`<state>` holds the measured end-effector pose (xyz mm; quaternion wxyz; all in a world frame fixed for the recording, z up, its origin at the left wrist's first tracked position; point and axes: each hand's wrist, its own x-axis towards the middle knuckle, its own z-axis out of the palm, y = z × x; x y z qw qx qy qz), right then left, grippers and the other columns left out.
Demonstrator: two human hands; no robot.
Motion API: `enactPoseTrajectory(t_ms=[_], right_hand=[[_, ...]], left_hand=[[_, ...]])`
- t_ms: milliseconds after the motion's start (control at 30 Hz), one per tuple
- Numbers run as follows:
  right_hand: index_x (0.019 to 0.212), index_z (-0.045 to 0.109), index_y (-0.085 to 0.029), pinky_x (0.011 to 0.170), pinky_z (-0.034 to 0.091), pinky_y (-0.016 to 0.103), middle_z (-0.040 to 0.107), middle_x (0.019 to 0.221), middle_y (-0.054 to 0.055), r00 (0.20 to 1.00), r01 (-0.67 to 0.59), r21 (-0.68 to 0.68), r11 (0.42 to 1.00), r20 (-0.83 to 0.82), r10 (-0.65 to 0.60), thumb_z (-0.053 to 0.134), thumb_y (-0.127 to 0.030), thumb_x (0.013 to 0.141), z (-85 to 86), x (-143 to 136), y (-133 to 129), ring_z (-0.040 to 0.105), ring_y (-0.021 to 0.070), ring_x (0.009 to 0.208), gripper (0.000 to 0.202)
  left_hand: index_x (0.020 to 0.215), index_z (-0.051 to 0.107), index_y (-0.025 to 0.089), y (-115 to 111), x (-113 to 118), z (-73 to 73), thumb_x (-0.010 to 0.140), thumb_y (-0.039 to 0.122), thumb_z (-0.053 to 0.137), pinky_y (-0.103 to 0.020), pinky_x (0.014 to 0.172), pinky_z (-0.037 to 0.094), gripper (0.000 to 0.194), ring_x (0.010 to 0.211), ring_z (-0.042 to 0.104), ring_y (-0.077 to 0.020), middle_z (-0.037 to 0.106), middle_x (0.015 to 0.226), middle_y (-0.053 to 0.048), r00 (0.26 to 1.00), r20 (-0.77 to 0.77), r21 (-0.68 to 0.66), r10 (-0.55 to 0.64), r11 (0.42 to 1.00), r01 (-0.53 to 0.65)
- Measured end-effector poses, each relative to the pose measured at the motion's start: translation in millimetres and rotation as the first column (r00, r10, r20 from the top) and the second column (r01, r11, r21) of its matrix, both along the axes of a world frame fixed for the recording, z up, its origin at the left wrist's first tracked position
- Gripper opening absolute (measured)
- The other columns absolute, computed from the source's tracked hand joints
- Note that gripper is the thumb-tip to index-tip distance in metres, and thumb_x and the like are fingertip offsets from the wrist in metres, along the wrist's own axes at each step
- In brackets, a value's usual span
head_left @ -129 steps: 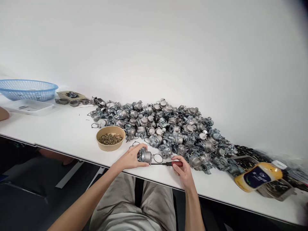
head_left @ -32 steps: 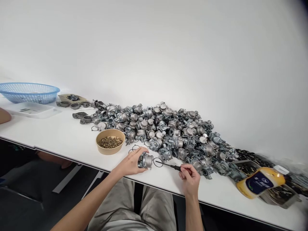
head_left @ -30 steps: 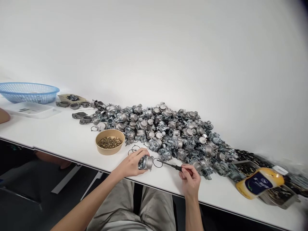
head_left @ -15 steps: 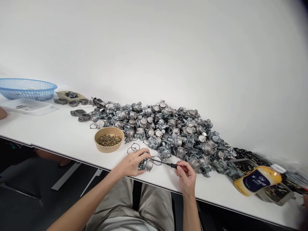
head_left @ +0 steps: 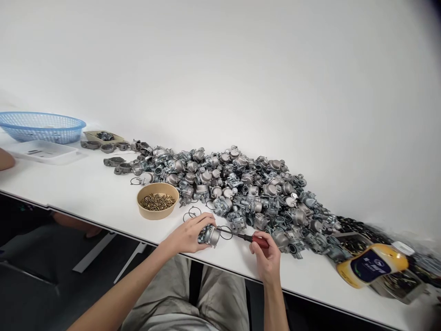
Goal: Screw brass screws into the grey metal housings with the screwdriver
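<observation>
My left hand point(head_left: 192, 233) is wrapped around a grey metal carburetor point(head_left: 211, 236), keeping it on its side near the table's front edge. In my right hand point(head_left: 267, 258) is a screwdriver with a red handle point(head_left: 261, 241); thumb and fingers close round the grip. Its dark shaft point(head_left: 237, 235) points left, and the tip meets the upper right side of the carburetor. Exactly where the tip sits is too small to make out. Thin black rubber rings point(head_left: 195, 211) lie just behind my left hand, and another ring point(head_left: 226, 232) lies under the shaft.
A large heap of carburetors point(head_left: 241, 179) spreads behind my hands. To the left stands a paper bowl point(head_left: 157, 216) of brass-coloured screws. A yellow bottle point(head_left: 372, 265) lies at right by metal trays. A blue basket point(head_left: 41, 126), a clear tray point(head_left: 44, 154) and another person's arm point(head_left: 6, 160) are far left.
My right-hand fingers have shifted on the screwdriver, leaving more of the red handle showing. The carburetor and my left hand stay nearly in place; the view has moved slightly.
</observation>
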<state>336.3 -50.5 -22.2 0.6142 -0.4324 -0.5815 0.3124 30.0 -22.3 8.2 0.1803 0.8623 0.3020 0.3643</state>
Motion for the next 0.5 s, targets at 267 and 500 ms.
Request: enactPoseTrajectory(t_ms=[267,500], right_hand=[[0.103,0.064,-0.018,0.053,0.042,0.026,0.064,0.087,0.009,0.985,0.094,-0.005,0.996,0.144,-0.092,0.071,-0.051,0.083,9.4,-3.9,-2.4,0.054,0.0167,0.063,0.039],[0.087,0.065,-0.017,0.048,0.036,0.024,0.057,0.070,0.004,0.993,0.094,-0.106,0.990,0.086,-0.085,0.061,-0.053,0.090,6.7,-3.8,-2.1,0.047,0.0136,0.054,0.036]], left_hand=[[0.122,0.051,0.026,0.9,0.3,-0.9,0.075,0.026,0.079,-0.032,0.094,0.048,0.054,0.117,0.059,-0.0255,0.054,0.135,-0.009,1.000,0.002,0.014,-0.001,1.000,0.001],[0.119,0.051,0.026,0.8,-1.5,0.5,0.076,0.029,0.079,-0.032,0.090,0.048,0.052,0.116,0.060,-0.0264,0.055,0.136,-0.009,0.999,-0.035,0.042,0.036,0.999,-0.034]])
